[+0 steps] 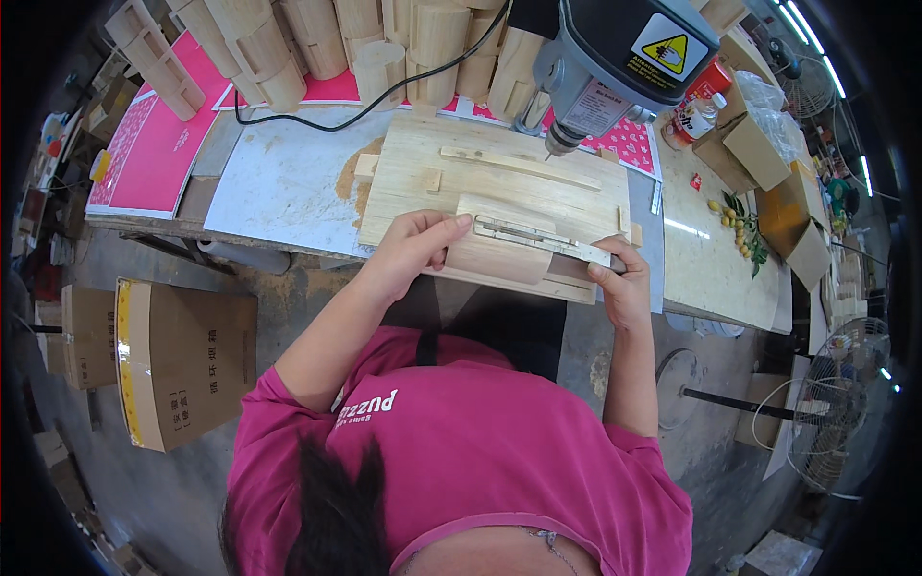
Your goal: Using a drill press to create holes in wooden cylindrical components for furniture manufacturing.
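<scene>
Pressing curved wood block with left hand; yellow triangular label above.

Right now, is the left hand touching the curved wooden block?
Touching. The head view shows the left hand with fingers laid on the curved wooden block.

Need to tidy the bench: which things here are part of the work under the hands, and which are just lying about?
In use: left hand, right hand, curved wooden piece, metal strip, wooden board, drill press.

Lying about: stacked wooden pieces, pink sheets, cardboard boxes, fan.
</scene>
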`<control>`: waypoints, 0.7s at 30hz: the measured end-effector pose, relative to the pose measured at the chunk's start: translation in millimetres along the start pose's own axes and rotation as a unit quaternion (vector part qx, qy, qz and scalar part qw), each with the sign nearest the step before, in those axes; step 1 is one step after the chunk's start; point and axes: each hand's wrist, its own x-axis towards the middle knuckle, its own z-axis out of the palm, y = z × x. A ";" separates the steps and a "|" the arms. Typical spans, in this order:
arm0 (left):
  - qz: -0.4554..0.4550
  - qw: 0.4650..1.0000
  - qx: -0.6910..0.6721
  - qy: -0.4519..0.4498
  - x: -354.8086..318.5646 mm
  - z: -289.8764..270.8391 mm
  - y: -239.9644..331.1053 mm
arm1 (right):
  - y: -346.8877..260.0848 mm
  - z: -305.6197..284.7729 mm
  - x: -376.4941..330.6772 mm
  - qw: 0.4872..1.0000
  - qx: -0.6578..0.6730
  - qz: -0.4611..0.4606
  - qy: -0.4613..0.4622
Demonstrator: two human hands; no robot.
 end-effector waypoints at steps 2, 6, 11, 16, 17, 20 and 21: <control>0.041 0.999 0.027 -0.003 0.7 3.0 -6.4 | 10.1 -7.0 2.6 0.999 -0.038 -0.010 0.037; 0.264 0.919 0.292 -0.001 13.2 -1.7 -30.5 | 17.3 -18.3 8.3 0.996 -0.051 -0.024 0.068; 0.375 0.760 0.526 0.078 39.4 2.4 -52.3 | 23.7 -31.5 22.4 0.967 -0.209 -0.110 0.093; 0.359 0.728 0.563 0.158 75.1 8.1 -45.0 | 23.0 -32.7 56.0 0.953 -0.250 -0.116 0.126; 0.360 0.728 0.562 0.157 81.2 5.8 -41.9 | 24.5 -33.9 64.9 0.951 -0.256 -0.117 0.130; 0.367 0.724 0.565 0.148 89.0 -4.5 -35.7 | 28.2 -31.6 83.7 0.950 -0.259 -0.121 0.122; 0.363 0.726 0.568 0.138 89.2 -8.5 -34.3 | 30.1 -30.4 87.4 0.954 -0.247 -0.128 0.113</control>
